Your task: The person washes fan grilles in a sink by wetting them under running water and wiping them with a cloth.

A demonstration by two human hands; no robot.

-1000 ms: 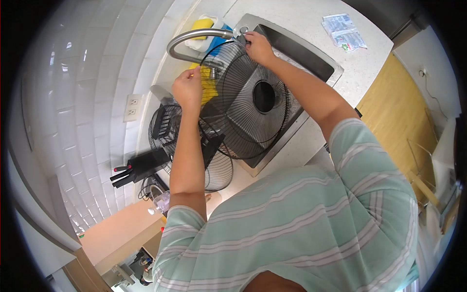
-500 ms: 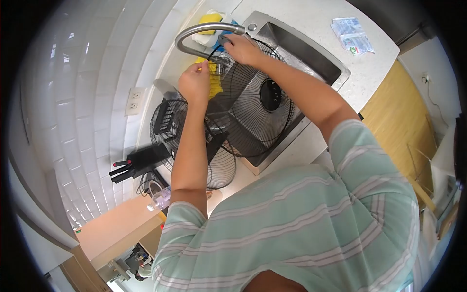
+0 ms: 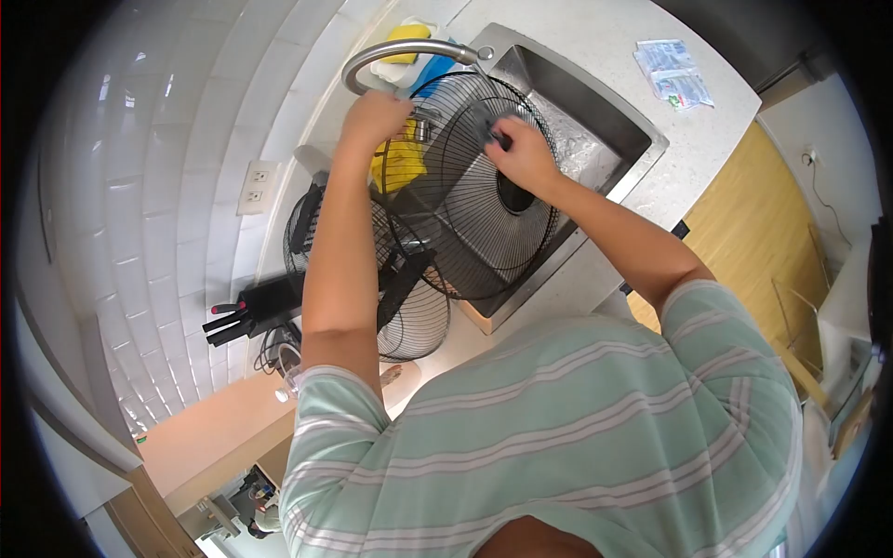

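A round black wire fan grille (image 3: pixel 479 219) with a dark disc at its middle stands tilted over the sink. My left hand (image 3: pixel 375 121) is closed on its upper left rim, near the faucet. In my right hand (image 3: pixel 523 153) is a dark grey scrubbing pad (image 3: pixel 484 121), pressed against the wires above the disc; its exact kind is hard to make out. Behind the grille, beside my left hand, something yellow (image 3: pixel 400 163) shows through the wires.
The curved faucet (image 3: pixel 395 53) arches over the steel sink (image 3: pixel 642 153), whose basin looks wet. A yellow sponge (image 3: pixel 407 37) lies behind it. Another wire grille (image 3: pixel 419 325) and a black knife block (image 3: pixel 274 302) stand left. A plastic packet (image 3: pixel 674 73) lies on the right counter.
My right hand has moved from the grille's top edge by the faucet down and right onto its wires, carrying the grey pad. My left hand has shifted slightly up along the rim.
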